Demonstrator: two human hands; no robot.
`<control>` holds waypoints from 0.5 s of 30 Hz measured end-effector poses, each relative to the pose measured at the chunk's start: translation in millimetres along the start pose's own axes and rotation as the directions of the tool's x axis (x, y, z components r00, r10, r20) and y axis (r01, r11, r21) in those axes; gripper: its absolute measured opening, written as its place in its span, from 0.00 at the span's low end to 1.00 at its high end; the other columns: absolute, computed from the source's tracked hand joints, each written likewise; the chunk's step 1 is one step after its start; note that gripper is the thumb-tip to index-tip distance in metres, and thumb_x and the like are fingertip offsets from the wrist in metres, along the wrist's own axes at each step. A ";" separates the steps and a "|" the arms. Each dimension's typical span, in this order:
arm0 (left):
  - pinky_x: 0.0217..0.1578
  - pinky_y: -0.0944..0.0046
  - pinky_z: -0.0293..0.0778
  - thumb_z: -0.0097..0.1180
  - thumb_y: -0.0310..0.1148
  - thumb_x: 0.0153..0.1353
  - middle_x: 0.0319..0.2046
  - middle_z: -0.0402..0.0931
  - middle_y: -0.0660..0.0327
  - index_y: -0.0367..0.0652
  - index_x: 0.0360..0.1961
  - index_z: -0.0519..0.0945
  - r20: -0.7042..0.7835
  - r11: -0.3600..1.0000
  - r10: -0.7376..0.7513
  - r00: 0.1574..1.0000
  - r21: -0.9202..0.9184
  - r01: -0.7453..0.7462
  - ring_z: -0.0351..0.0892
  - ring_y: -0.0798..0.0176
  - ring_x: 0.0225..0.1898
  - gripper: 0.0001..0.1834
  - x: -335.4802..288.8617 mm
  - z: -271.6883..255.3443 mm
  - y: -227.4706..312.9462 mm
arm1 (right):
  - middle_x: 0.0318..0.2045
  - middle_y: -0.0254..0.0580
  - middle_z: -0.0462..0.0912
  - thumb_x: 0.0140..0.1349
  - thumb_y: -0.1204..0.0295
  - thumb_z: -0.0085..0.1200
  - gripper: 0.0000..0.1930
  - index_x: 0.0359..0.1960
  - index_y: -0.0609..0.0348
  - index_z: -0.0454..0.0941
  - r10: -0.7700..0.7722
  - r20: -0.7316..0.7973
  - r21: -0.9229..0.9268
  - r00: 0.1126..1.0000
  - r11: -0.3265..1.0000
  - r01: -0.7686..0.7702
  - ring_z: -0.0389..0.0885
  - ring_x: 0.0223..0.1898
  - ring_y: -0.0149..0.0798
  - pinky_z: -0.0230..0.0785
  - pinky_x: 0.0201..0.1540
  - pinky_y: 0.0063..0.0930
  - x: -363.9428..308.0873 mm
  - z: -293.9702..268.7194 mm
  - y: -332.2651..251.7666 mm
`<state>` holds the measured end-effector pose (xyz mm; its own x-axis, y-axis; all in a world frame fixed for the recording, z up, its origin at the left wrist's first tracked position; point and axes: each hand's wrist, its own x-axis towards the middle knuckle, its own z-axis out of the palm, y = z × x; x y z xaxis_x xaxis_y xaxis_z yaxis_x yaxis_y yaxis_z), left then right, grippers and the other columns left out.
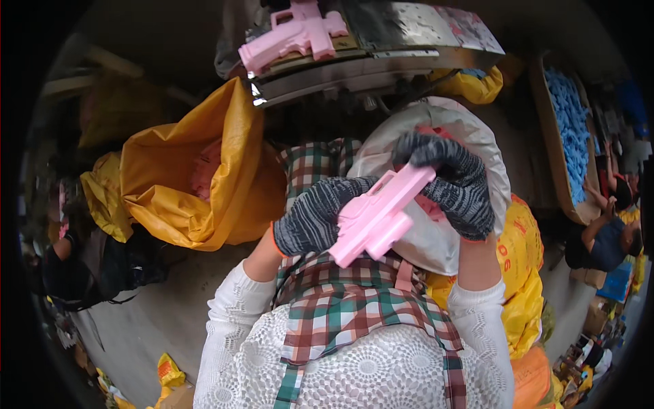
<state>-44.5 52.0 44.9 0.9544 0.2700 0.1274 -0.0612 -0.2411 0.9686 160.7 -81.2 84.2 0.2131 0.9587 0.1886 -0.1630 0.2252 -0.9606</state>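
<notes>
A pink plastic toy gun [381, 215] lies slantwise between my two hands, above my lap. My left hand [317, 215], in a grey-and-black knit glove, is closed round its lower left side. Gloved the same way, my right hand [455, 180] pinches the upper right end, fingers curled over it. Behind my right hand, a white sack [480, 133] stands with its mouth wide and pinkish-red pieces inside, partly hidden. To my left, a yellow sack [187, 225] gapes too, with pink pieces [206, 170] in it.
Pink toy gun parts [300, 37] rest on a metal bench [402, 65] ahead of me. At far right stands a long bin of blue pieces [567, 116], with a person [605, 238] nearby. Yellow printed sacks [521, 266] sit by my right elbow. Another person's arm [63, 249] shows at far left.
</notes>
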 end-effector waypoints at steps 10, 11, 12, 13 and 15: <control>0.49 0.48 0.66 0.57 0.35 0.41 0.38 0.74 0.51 0.40 0.46 0.76 -0.229 0.307 0.355 0.906 0.944 0.119 0.74 0.49 0.42 0.26 6.8 -15.9 27.9 | 0.46 0.44 0.77 0.43 0.76 0.68 0.23 0.44 0.58 0.74 -0.185 0.141 -0.792 0.973 0.568 0.223 0.74 0.52 0.43 0.64 0.56 0.34 -1.0 29.6 -22.9; 0.51 0.48 0.65 0.56 0.34 0.42 0.39 0.74 0.52 0.40 0.48 0.75 -0.168 0.228 0.459 0.872 0.971 0.067 0.73 0.49 0.43 0.27 13.1 -29.1 23.0 | 0.46 0.44 0.77 0.43 0.76 0.68 0.23 0.43 0.58 0.74 -0.232 0.114 -0.745 0.966 0.623 0.238 0.74 0.52 0.43 0.65 0.55 0.33 3.0 16.8 -20.8; 0.54 0.48 0.63 0.57 0.33 0.43 0.42 0.74 0.52 0.42 0.50 0.75 -0.194 0.307 0.584 0.788 0.952 0.007 0.73 0.49 0.45 0.28 22.2 -40.8 31.3 | 0.47 0.45 0.77 0.42 0.76 0.68 0.23 0.43 0.59 0.74 -0.296 0.070 -0.762 0.952 0.600 0.243 0.75 0.51 0.42 0.64 0.56 0.33 4.1 5.2 -26.3; 0.55 0.49 0.63 0.59 0.35 0.44 0.46 0.72 0.53 0.43 0.51 0.75 -0.164 0.206 0.708 0.687 0.978 0.021 0.71 0.48 0.48 0.28 32.8 -61.1 29.7 | 0.47 0.44 0.76 0.42 0.77 0.67 0.25 0.45 0.60 0.74 -0.321 0.007 -0.765 0.947 0.608 0.212 0.75 0.50 0.40 0.63 0.57 0.33 9.5 5.0 -41.4; 0.56 0.48 0.60 0.61 0.39 0.50 0.51 0.69 0.48 0.39 0.56 0.68 -0.248 0.138 0.706 0.664 0.967 0.214 0.67 0.45 0.54 0.32 47.4 -83.6 41.0 | 0.49 0.43 0.76 0.42 0.77 0.67 0.26 0.47 0.62 0.73 -0.241 -0.128 -0.810 0.962 0.585 0.039 0.74 0.51 0.38 0.62 0.58 0.33 3.2 -17.4 -42.7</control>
<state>-26.2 132.8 108.5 0.5180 0.2401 0.8210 0.4787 -0.8768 -0.0456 185.1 -90.8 122.3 0.3679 0.8455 0.3870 0.6934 0.0278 -0.7200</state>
